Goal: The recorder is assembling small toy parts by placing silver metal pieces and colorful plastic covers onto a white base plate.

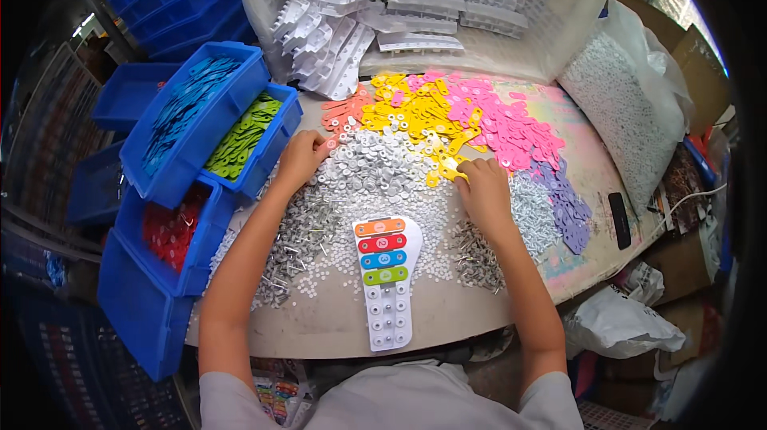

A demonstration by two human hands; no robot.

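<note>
Partly covered by the left grip (300, 160), a salmon strip (332, 144); by the right grip (486, 189), a yellow strip (449, 173). Cut off by the top edge, beyond and left of the left grip, stacked blue crates (180, 6). Cut off below both, a grey shirt (391, 400). Too small to distinguish individually, between them, white bits (434, 250).

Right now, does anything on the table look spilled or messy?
Yes, a bit: tiny white dots lie scattered around the white board instead of in a neat heap. Yellow strips and pink strips also mix where their piles meet, looking jumbled.
</note>
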